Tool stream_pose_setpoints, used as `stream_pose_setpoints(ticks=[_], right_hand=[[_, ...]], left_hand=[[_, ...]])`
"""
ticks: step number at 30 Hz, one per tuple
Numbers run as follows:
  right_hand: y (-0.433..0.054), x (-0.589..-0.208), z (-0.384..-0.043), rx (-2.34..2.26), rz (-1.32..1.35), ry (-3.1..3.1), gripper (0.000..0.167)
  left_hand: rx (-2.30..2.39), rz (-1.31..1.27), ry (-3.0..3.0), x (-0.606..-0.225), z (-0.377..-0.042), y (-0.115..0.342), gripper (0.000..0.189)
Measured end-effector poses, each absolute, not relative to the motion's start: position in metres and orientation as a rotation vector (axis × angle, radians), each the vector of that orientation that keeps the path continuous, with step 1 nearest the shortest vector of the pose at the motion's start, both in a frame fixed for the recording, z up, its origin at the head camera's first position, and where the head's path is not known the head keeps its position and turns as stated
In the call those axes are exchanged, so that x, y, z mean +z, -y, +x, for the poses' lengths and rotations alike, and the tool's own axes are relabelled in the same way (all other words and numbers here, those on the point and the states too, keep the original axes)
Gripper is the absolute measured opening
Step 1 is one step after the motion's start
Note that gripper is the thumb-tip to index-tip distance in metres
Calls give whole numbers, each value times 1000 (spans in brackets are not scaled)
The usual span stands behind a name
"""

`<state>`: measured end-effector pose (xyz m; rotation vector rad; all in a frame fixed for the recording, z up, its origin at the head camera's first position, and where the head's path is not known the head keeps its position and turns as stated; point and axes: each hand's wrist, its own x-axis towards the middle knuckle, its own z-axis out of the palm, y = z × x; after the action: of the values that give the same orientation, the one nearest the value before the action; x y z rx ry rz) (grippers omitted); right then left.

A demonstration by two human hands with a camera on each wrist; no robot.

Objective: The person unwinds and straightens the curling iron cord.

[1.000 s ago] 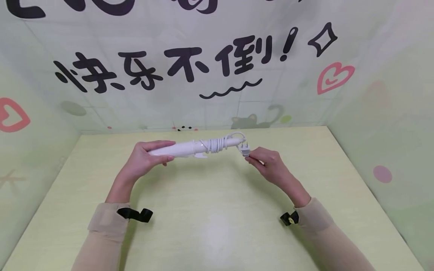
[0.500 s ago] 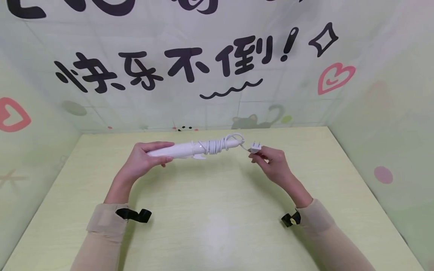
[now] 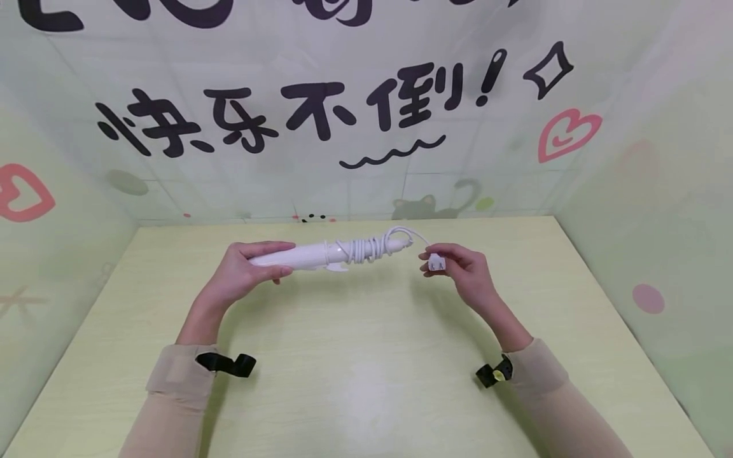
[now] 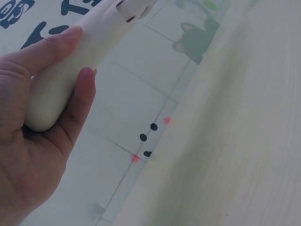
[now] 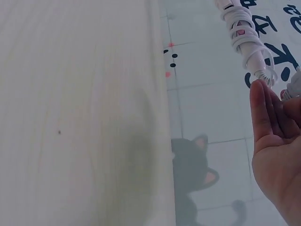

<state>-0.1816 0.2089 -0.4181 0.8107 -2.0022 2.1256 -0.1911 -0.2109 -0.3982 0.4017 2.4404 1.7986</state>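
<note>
One white, wand-shaped electrical appliance (image 3: 298,256) is held above the pale counter (image 3: 355,356) in my head view. I see the left hand (image 3: 231,273) curled round its thick end; white cord (image 3: 359,249) wraps the thinner end, and the right hand (image 3: 468,270) pinches the two-pin plug (image 3: 436,261).

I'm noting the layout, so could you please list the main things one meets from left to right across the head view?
Left pink heart, left hand, white wand-shaped appliance, right hand holding the plug, right pink heart, purple wall spot.
</note>
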Motion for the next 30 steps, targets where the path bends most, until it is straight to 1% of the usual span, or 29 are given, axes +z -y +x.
stream_pose_setpoints(ticks=[3, 7, 10, 14, 19, 24, 30], right_hand=[[-210, -418, -182, 2249, 803, 1920, 27], [-211, -417, -183, 2240, 678, 1946, 28], [-213, -415, -182, 2200, 553, 2018, 24], [-217, -415, -180, 2184, 474, 2073, 16], [-224, -416, -179, 2158, 450, 2115, 18], [-229, -417, -179, 2137, 441, 2176, 13], [-239, -416, -177, 2087, 433, 2235, 22]], left_hand=[[1799, 399, -2434, -398, -190, 211, 48], [1795, 392, -2436, -398, -189, 211, 48], [1792, 380, -2442, -399, -189, 212, 48], [1787, 374, -2439, -401, -188, 214, 49], [1790, 366, -2444, -403, -187, 216, 49], [1794, 352, -2442, -402, -186, 219, 50], [1787, 361, -2463, -401, -184, 221, 49]])
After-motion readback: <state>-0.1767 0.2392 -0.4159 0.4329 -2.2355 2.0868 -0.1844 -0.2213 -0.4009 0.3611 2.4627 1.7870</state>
